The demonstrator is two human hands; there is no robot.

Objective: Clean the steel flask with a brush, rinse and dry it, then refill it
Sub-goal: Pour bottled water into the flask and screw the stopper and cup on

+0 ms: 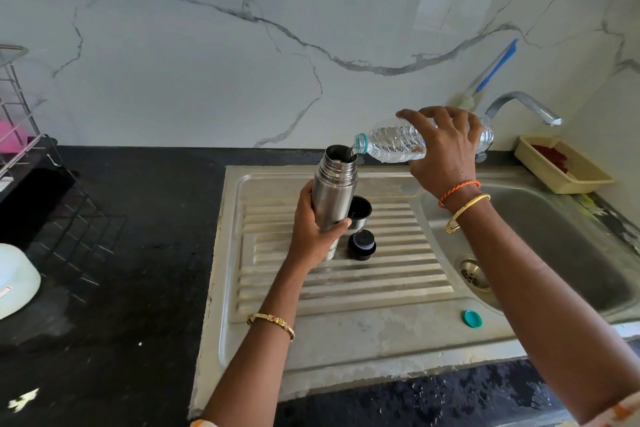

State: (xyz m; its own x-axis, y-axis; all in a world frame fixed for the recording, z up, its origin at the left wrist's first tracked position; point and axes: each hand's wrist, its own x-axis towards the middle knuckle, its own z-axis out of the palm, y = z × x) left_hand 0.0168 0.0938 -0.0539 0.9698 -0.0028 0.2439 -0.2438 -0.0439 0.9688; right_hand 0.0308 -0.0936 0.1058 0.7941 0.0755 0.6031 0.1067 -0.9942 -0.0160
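Upright on the ribbed drainboard [346, 291] stands one steel flask [335, 191], mouth open upward, gripped low by the left hand [313, 229]; the right hand [446, 149] grips one plastic bottle [391, 144] lying nearly level, neck leftward, water running into the flask; two dark caps [360, 210] sit just right.
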